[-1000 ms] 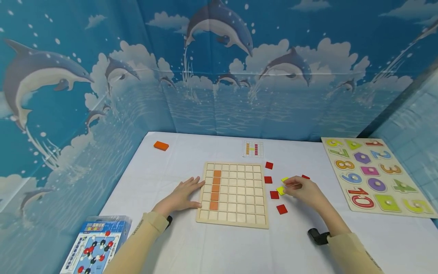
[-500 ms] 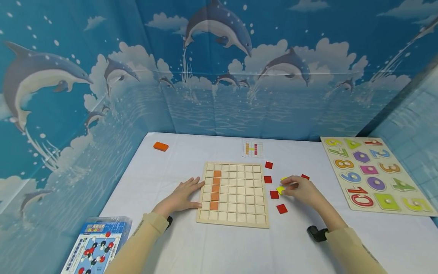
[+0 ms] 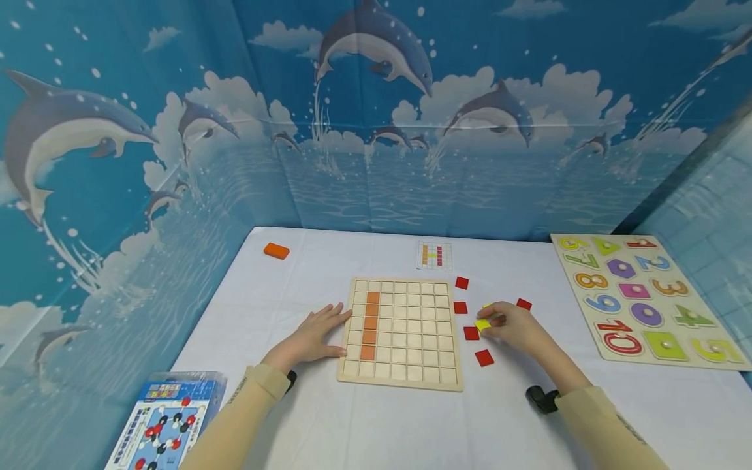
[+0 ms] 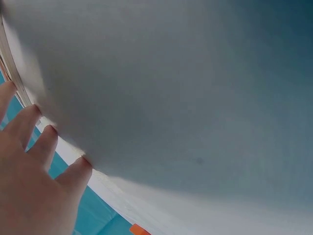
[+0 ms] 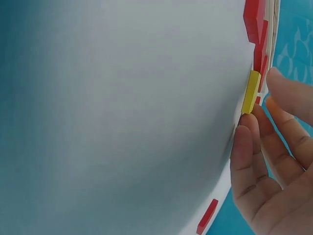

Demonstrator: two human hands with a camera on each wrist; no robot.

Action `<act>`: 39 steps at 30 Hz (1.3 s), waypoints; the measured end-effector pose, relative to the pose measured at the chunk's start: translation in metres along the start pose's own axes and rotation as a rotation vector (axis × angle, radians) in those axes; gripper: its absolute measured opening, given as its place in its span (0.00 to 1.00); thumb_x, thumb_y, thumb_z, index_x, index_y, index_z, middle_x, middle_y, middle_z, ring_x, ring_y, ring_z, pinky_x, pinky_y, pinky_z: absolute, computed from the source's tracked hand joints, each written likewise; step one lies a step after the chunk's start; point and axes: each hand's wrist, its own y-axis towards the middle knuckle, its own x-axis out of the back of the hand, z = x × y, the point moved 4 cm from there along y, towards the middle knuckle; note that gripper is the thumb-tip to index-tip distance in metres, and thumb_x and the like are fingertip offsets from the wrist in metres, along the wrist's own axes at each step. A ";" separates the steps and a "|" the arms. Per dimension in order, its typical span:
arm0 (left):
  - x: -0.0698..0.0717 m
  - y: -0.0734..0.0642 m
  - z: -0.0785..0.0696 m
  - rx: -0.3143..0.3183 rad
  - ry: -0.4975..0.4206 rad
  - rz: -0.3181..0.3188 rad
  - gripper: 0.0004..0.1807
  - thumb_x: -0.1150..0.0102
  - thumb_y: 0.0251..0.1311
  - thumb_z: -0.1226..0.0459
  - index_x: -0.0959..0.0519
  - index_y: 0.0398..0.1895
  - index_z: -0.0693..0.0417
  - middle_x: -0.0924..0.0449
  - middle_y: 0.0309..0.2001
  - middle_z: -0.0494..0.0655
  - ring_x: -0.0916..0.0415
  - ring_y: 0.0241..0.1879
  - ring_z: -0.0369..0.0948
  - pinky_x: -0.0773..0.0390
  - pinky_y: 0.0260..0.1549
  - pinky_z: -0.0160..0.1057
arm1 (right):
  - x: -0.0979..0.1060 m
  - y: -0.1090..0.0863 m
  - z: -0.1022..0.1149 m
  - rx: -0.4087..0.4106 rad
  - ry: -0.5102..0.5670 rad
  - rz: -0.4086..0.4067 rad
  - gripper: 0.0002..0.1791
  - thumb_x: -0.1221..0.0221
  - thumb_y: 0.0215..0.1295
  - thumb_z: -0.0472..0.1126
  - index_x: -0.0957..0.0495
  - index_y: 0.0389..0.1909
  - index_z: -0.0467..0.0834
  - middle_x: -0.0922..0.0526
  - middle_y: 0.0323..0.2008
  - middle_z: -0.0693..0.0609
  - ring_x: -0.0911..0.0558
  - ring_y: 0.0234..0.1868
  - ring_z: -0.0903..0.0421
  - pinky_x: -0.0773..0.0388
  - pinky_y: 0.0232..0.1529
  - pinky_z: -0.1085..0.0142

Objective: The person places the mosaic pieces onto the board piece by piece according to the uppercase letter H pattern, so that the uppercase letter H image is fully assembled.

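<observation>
Left sleeve [image 3: 223, 427]: long, plain beige cloth with soft creases, running out of sight at the near edge of my view
Left cuff [image 3: 267, 382]: the same beige, loose-looking, stopping at the wrist
Left lettering [image 3: 237, 389]: small dark characters along the sleeve, too small to read from here
Left wrist camera [image 3: 291, 380]: black; just a sliver shows beside the cuff
Right sleeve [image 3: 599, 427]: matching beige, long too
Right lettering [image 3: 631, 429]: a dark line of marks on the far right side, blurred
Right wrist camera [image 3: 540, 399]: black, chunky, rounded at its left end, beside the cuff
Left fingers [image 4: 45, 144]: bare
Right fingers [image 5: 242, 147]: likewise bare
</observation>
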 end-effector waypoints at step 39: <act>0.000 0.001 -0.001 -0.003 -0.011 0.003 0.46 0.32 0.57 0.51 0.42 0.77 0.48 0.51 0.78 0.54 0.58 0.78 0.55 0.56 0.74 0.64 | -0.010 0.008 0.040 -0.032 0.151 0.018 0.17 0.31 0.58 0.43 0.21 0.45 0.39 0.18 0.34 0.49 0.21 0.30 0.56 0.20 0.34 0.68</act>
